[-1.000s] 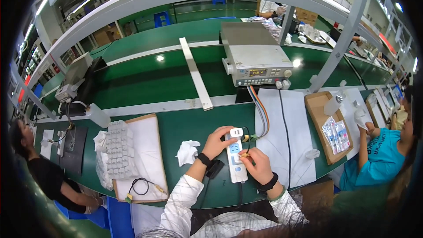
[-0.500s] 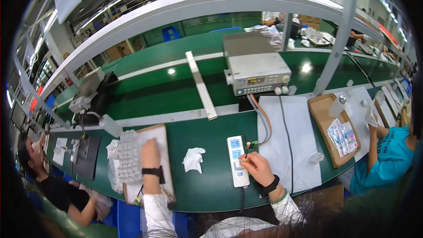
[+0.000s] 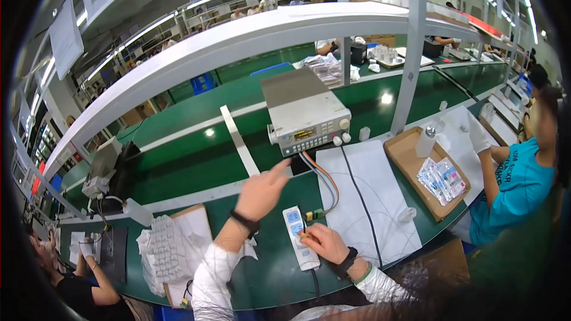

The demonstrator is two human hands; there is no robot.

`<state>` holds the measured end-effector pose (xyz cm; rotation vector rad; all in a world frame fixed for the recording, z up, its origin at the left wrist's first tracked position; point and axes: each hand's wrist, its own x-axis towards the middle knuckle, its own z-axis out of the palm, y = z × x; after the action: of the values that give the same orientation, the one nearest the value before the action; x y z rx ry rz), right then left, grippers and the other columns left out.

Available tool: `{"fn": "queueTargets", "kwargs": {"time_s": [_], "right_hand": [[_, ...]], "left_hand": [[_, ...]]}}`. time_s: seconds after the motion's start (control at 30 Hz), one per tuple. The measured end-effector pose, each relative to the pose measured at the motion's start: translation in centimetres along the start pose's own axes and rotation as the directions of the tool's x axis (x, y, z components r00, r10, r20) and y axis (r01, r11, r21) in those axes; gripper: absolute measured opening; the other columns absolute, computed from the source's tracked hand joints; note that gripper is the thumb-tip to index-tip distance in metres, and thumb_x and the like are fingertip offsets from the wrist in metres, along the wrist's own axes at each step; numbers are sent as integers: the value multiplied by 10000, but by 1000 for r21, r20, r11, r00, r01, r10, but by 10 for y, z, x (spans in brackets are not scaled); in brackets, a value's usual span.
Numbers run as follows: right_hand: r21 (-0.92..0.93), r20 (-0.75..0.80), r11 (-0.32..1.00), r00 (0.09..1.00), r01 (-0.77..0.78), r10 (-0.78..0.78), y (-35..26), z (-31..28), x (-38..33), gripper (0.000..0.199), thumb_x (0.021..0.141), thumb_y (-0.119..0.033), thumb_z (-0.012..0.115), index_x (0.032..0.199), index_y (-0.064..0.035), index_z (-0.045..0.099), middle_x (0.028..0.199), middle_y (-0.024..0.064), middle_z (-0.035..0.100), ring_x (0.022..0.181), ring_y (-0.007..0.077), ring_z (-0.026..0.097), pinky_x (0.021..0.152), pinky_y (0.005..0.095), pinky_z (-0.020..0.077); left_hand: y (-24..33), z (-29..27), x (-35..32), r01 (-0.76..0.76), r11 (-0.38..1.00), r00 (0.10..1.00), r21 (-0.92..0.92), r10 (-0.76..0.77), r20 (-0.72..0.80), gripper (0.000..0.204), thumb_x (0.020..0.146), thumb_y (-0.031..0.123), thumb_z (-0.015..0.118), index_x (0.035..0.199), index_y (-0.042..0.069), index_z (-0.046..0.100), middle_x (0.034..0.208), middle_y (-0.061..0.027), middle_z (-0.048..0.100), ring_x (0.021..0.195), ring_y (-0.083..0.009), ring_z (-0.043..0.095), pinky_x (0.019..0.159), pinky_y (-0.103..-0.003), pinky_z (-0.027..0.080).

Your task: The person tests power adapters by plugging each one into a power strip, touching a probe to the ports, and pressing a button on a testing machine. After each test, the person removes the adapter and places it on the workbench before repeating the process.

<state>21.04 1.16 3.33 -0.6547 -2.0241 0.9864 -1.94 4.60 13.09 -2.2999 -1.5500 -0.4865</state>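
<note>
My left hand [image 3: 262,193] reaches up over the bench, its index finger stretched toward the front panel of a grey bench test instrument [image 3: 309,113] with a small display, buttons and a knob. It holds nothing. My right hand [image 3: 326,242] is closed in a pinch on a small yellowish connector [image 3: 303,235], over a white power strip [image 3: 292,217] with blue sockets. Whether the connector touches the strip is hard to see. A green-and-yellow connector [image 3: 314,215] on orange and grey leads from the instrument lies close to my right fingers. A white cloth or glove lies partly behind my left forearm.
On the left, a white moulded tray [image 3: 166,252] lies on a cardboard-edged board. To the right are a white sheet [image 3: 380,202] with a black cable across it and a cardboard tray [image 3: 389,145] holding a bottle and packets. Co-workers sit at both sides. A metal post [image 3: 410,65] stands beyond.
My left hand has moved from the white moulded tray up and right toward the instrument's panel. My right hand stays pinched at the power strip. The view has turned right, and the instrument's display has changed.
</note>
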Motion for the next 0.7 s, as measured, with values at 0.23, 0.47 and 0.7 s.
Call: {"fn": "queueTargets", "kwargs": {"time_s": [0.23,0.47,0.7], "right_hand": [[4,-6,1000,1000,7,-7,5,10,-7,232,899,-248,646,1014,-51,610,842,66,579,725,220,604,625,317,479],[26,29,999,999,-33,33,6,7,-8,246,902,-268,645,1006,-49,602,822,68,568,700,225,588,606,319,466],[80,6,997,1000,1,-1,12,11,-5,243,902,-264,644,1002,-47,601,810,66,561,686,226,581,599,313,460]], "left_hand": [[28,70,108,-258,932,966,255,239,102,100,802,113,563,902,106,561,1464,-11,417,653,-197,639,529,-372,495],[24,98,116,-237,864,971,444,231,68,95,811,156,561,885,105,592,1497,-81,376,568,-195,615,492,-366,456],[25,104,115,-161,865,986,474,165,35,82,798,149,578,871,114,570,1507,-58,364,550,-163,619,455,-348,435]]}}
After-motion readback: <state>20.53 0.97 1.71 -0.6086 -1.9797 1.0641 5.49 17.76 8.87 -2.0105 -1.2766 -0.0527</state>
